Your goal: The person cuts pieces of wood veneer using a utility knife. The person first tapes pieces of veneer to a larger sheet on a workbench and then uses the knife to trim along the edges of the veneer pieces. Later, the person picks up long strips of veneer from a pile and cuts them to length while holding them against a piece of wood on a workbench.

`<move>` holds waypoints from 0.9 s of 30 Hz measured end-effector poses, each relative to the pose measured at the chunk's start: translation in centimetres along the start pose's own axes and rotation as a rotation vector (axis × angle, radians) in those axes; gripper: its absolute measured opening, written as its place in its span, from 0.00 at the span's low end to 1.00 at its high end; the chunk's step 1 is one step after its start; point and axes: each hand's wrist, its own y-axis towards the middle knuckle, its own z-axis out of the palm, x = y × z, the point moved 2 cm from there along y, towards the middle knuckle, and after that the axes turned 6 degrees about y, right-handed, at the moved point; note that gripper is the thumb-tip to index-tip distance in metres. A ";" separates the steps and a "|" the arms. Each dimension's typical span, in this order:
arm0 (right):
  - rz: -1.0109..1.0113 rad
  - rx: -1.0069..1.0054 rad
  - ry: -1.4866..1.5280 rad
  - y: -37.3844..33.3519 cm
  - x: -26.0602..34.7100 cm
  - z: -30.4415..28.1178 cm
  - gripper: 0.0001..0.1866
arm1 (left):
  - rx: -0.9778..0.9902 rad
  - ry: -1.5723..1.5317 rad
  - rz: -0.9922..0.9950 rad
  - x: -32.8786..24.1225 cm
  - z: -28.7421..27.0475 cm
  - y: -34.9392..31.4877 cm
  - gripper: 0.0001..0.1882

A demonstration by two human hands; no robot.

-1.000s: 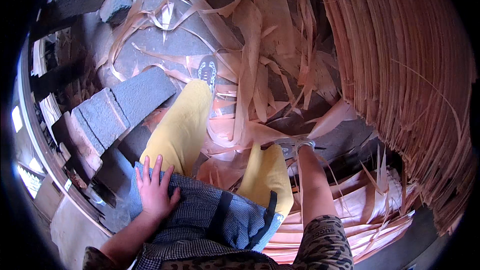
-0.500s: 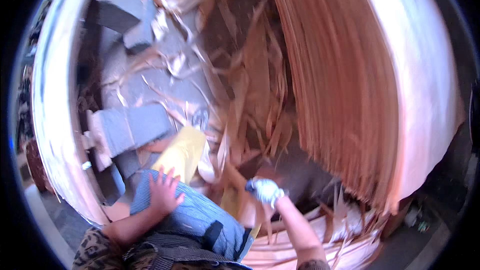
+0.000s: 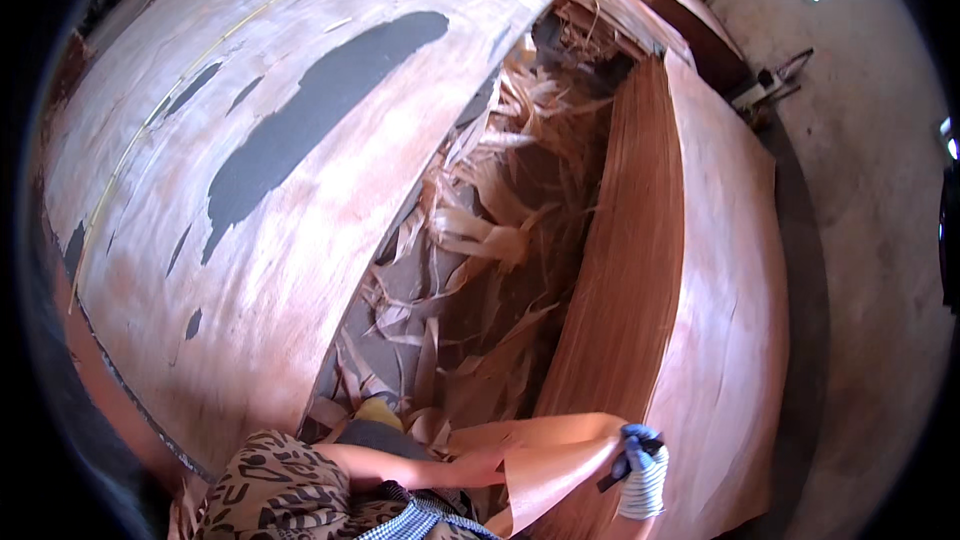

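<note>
A curved strip of reddish-brown wood veneer [image 3: 560, 470] spans the space between my hands, close to my body. My bare left hand [image 3: 487, 467] is closed at the strip's left part, its fingertips partly hidden by the wood. On my right hand [image 3: 642, 475] is a striped white glove with bluish-grey fingers, closed around the strip's right end. A narrow dark object [image 3: 612, 478] shows at that hand too; its kind cannot be made out. Just beyond the right hand rises a tall stack of veneer sheets [image 3: 625, 270], its layered side facing left.
To the left lies a broad pale veneer surface [image 3: 300, 270] with dark gaps and a yellow line [image 3: 150, 120] along it. Torn veneer scraps [image 3: 480, 230] litter the floor between it and the stack. A bare floor strip [image 3: 860, 240] runs along the far right.
My view has lifted and now reaches farther ahead. My left hand has left my knee for the veneer strip, and my gloved right hand has come up from low down, holding the strip.
</note>
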 end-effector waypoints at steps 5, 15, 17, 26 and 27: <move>-0.275 0.118 0.102 4.1 12.5 3.7 0.06 | -0.240 0.085 0.187 -5.9 -6.8 10.0 0.18; -0.545 -0.013 0.219 15.1 18.1 -2.9 0.19 | -0.854 0.523 0.822 -20.8 -25.6 25.3 0.05; -0.497 -0.056 0.194 20.5 18.4 -4.1 0.21 | -0.870 0.699 0.848 -24.8 -29.5 26.9 0.05; -0.283 0.404 -0.061 41.9 24.0 3.3 0.20 | -1.394 0.970 0.788 -35.0 -40.8 28.1 0.08; -0.271 0.457 -0.083 44.1 24.6 4.6 0.19 | -1.435 0.982 0.760 -35.0 -42.3 28.1 0.09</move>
